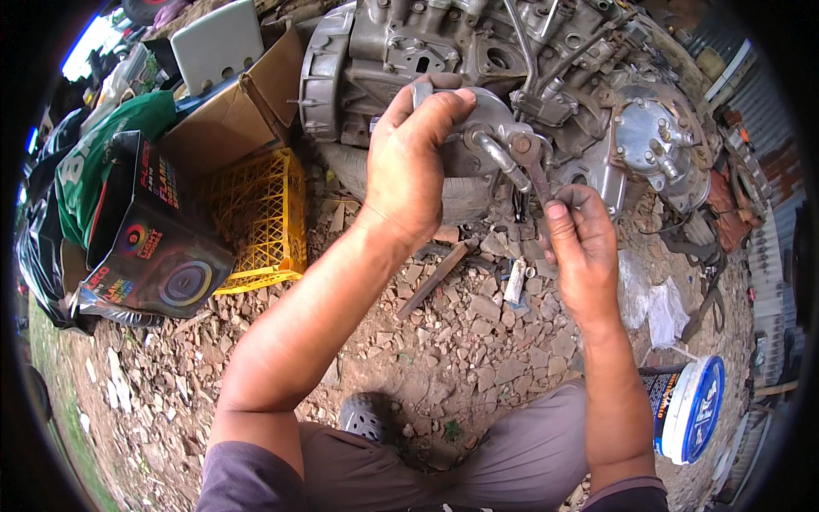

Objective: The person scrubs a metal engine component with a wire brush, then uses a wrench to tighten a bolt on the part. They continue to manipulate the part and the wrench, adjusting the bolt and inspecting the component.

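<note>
My left hand (409,162) grips a round metal housing (482,109) on the grey engine block (384,43), its thumb over the upper edge. A curved metal pipe (503,158) comes out of the housing toward me. My right hand (576,243) is closed on the handle of a slim, dull wrench (537,177), whose upper end sits around a bolt (522,145) on the housing, right of the pipe. Part of the housing is hidden behind my left hand.
At left are a yellow crate (290,256), a cardboard box (209,132), a black printed box (158,239) and a green bag (107,171). A white-and-blue bucket (691,410) lies at lower right on rubble (478,341), beside white plastic (665,311). Corrugated metal (759,111) edges the right.
</note>
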Demonstrator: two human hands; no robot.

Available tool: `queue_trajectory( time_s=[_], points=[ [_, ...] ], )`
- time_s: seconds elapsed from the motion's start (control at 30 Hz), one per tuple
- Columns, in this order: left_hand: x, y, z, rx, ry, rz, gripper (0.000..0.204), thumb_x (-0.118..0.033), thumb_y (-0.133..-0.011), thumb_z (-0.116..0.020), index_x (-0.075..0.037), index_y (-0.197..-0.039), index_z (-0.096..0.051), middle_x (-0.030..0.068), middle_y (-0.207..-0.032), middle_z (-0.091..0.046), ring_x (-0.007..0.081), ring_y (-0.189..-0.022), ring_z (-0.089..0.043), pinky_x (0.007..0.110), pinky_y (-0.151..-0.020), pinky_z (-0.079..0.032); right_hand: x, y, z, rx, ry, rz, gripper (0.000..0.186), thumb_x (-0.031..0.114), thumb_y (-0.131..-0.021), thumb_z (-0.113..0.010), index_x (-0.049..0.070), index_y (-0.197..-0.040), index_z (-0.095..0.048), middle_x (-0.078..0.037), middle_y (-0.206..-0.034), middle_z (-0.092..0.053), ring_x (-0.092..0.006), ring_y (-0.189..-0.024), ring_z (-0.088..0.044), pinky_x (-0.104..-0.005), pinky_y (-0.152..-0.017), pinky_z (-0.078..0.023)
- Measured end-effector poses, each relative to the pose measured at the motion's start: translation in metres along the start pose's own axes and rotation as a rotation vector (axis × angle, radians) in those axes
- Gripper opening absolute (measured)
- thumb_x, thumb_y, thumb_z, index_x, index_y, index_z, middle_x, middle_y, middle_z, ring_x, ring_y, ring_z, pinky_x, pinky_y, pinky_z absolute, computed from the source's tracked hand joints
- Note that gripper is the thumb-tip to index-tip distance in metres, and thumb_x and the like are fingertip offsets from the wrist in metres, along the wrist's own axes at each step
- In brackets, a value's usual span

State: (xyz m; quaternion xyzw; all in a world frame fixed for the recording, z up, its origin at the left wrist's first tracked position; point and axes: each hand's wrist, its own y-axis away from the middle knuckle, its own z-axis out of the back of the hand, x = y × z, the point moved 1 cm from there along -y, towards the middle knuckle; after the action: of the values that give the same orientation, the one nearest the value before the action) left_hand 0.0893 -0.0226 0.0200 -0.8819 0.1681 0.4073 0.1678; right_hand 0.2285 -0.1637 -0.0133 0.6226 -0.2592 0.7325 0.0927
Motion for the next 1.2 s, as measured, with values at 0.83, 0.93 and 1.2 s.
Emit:
queue_trajectory(
  time_s=[0.83, 0.93, 1.2],
  points=[
    [0.018, -0.02, 0.012, -0.017, 0.178, 0.044, 0.038, -0.033, -0.095, -0.048, -0.005, -0.114, -0.066, 0.0126, -0.108, -0.073, 0.0276, -0.104, -0.069, 0.045, -0.099, -0.051, 0.001, 0.015, -0.024, 0.107, -0.156, -0.234, 0.016, 0.021, -0.105, -0.057, 0.007, -0.111, -0.054, 0.001, -0.081, -0.056, -0.0063, -0.068, -0.053, -0.0217, -0.056, -0.045],
    [-0.002, -0.031, 0.025, -0.004, 0.085, 0.047, 0.034, -0.029, -0.095, -0.054, -0.004, -0.116, -0.064, 0.0121, -0.108, -0.072, 0.0272, -0.101, -0.069, 0.044, -0.097, -0.054, 0.008, 0.009, -0.004, 0.19, 0.06, -0.034, 0.015, 0.018, -0.102, -0.061, 0.008, -0.111, -0.055, 0.001, -0.084, -0.061, -0.0059, -0.069, -0.055, -0.0205, -0.057, -0.044],
    [-0.022, -0.021, 0.04, 0.329, -0.305, 0.188, 0.032, -0.023, -0.089, -0.068, -0.002, -0.114, -0.065, 0.0072, -0.103, -0.07, 0.0163, -0.104, -0.063, 0.03, -0.093, -0.048, 0.029, -0.003, 0.037, 0.114, 0.509, 0.102, 0.024, 0.013, -0.093, -0.071, -0.002, -0.112, -0.073, -0.007, -0.095, -0.075, -0.0122, -0.081, -0.066, -0.0262, -0.075, -0.052]
  ],
)
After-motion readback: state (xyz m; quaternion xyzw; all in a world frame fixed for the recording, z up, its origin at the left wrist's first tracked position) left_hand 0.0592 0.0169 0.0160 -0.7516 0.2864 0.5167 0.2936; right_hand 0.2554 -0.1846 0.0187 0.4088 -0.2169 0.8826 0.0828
